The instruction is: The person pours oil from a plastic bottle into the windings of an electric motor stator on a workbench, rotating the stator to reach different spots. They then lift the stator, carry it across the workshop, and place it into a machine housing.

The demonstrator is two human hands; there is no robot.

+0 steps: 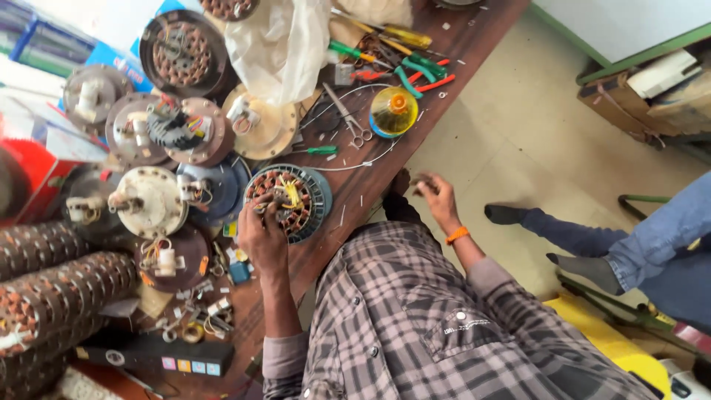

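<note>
A round fan stator with copper windings and yellow wires lies in a blue-grey housing near the wooden table's edge. My left hand rests on it, fingers closed on the windings at its centre. My right hand, with an orange band at the wrist, hovers past the table edge over the floor. Its fingers are curled and blurred, and I cannot make out whether anything is in them.
Several opened fan motors and wound stators crowd the table's left. Scissors, pliers, screwdrivers, a yellow oil bottle and a plastic bag lie further along. Another person's jeans-clad legs stretch across the floor.
</note>
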